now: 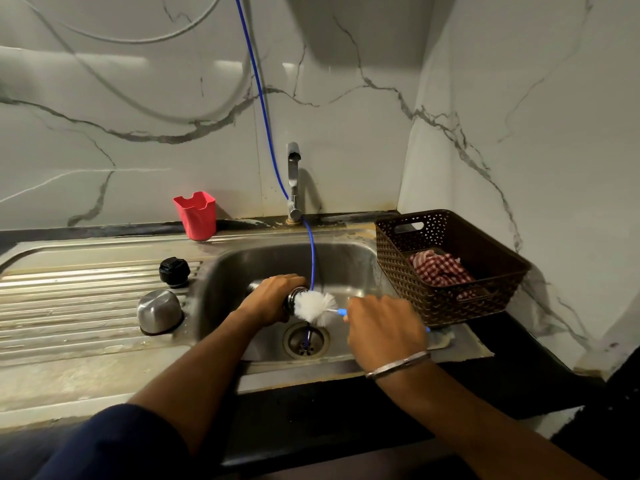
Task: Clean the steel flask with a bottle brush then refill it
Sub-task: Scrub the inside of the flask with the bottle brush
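Steel flask point(294, 301) sideways over sink point(346, 258) | my left hand point(273, 299) grips flask | my right hand point(384, 327) pinches brush point(315, 306) | bristles at mouth; push straight, twist.

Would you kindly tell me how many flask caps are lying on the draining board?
2: a black stopper near the sink's left rim, and a steel cup lid just in front of it, upside down. None seem hidden.

Two bare forearms in view. Left arm point(194, 368) has a dark navy sleeve point(104, 441) pushed up near the elbow. Right wrist wears a thin silver metal bangle point(398, 364). No gloves, no rings visible.
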